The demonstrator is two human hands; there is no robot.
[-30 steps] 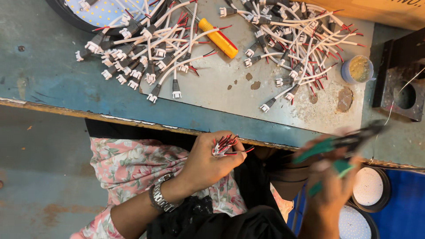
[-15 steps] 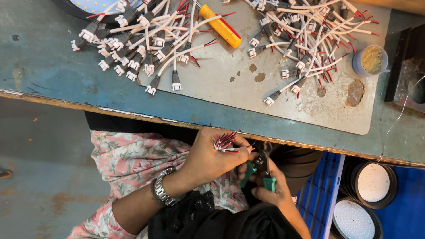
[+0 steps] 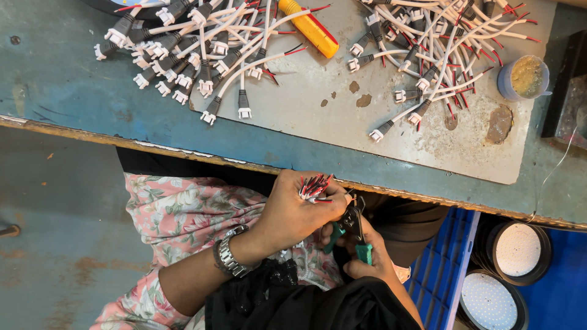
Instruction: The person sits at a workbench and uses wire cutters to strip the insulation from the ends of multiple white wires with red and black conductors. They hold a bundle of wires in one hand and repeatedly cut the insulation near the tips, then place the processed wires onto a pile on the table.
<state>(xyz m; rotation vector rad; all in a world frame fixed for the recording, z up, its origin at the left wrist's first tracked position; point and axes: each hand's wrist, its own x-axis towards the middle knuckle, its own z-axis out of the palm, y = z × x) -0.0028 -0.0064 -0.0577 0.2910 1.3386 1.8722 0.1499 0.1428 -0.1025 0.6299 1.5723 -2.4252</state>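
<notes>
Below the bench, left hand (image 3: 299, 211) pinches wires (image 3: 313, 187), right hand (image 3: 367, 256) grips cutters (image 3: 350, 227); a slip could nick fingers.

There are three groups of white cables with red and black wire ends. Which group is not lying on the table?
The small cable bundle gripped in the left hand, below the table edge. The other two groups lie on the table, upper left and upper right.
</notes>
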